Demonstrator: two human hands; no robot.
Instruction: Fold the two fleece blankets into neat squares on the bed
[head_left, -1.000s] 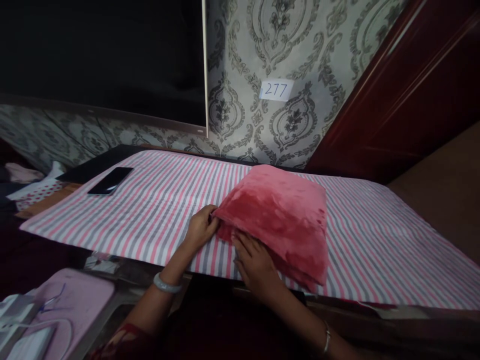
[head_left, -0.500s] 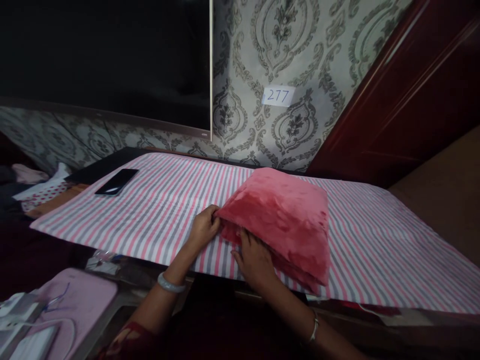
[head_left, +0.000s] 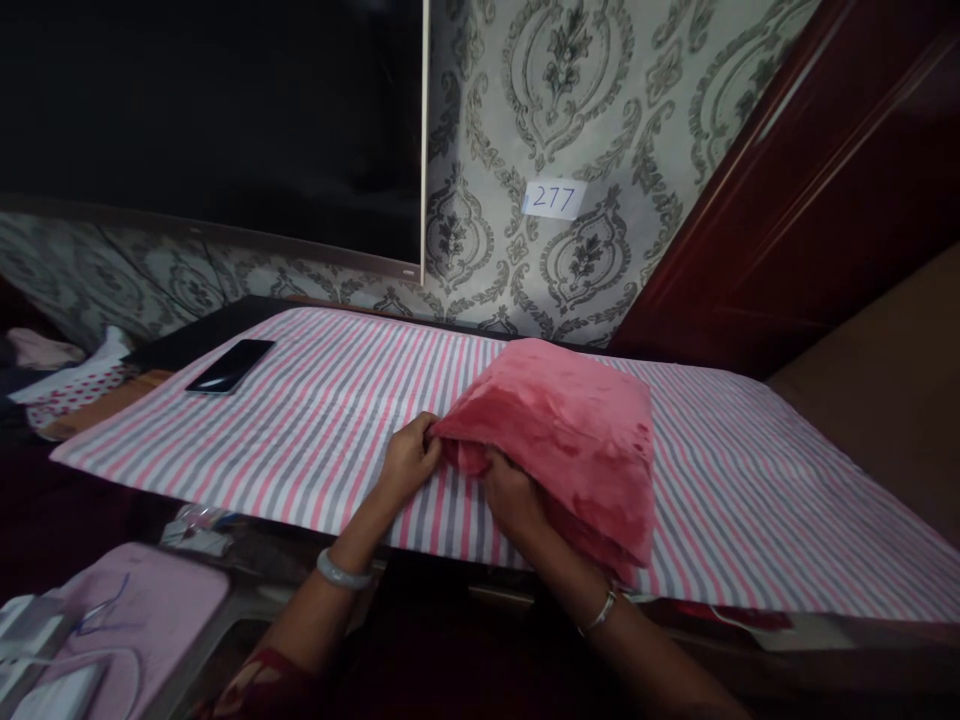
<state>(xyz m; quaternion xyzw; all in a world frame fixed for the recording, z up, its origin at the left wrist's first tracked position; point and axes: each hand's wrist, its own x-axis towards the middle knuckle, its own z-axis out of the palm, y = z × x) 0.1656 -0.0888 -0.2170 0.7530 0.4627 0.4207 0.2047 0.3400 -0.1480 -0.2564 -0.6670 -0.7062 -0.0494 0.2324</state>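
A folded red plush cloth point(head_left: 566, 430), squarish and in layers, lies on a striped sheet point(head_left: 322, 400) of pink, grey and white. My left hand point(head_left: 411, 455) pinches its near left corner between thumb and fingers. At the near edge, my right hand point(head_left: 514, 495) reaches under the upper layer. Its fingers are bent around an inner fold of the cloth, and their tips are partly hidden by the plush. The upper layer is lifted a little between my two hands.
A black phone point(head_left: 231, 366) rests on the sheet's left part. Behind are a large dark screen point(head_left: 225, 120) and a wall label point(head_left: 553, 198) reading 277. At lower left, a pink stool-like surface point(head_left: 172, 610) carries white power strips and cables point(head_left: 45, 640).
My right hand has slid further under the upper layer and curled its fingers on the inner fold. The left hand keeps its pinch on the corner.
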